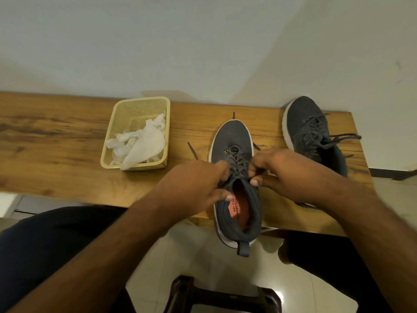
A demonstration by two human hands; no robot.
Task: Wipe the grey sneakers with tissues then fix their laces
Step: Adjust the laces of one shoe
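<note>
Both hands at the near sneaker's laces

The left hand (198, 184) and right hand (277, 170) pinch the laces (237, 163) of the near sneaker (232, 136); their fingertips hide the knot area.

Home: wooden bench (67, 136) (wall-side), tiled floor (203, 263).

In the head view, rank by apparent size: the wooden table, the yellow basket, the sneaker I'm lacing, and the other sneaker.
1. Wooden table, largest.
2. Sneaker being laced.
3. Yellow basket, close behind.
4. Other sneaker, partly hidden by the right hand; likely equal to its pair, so unsure.
</note>
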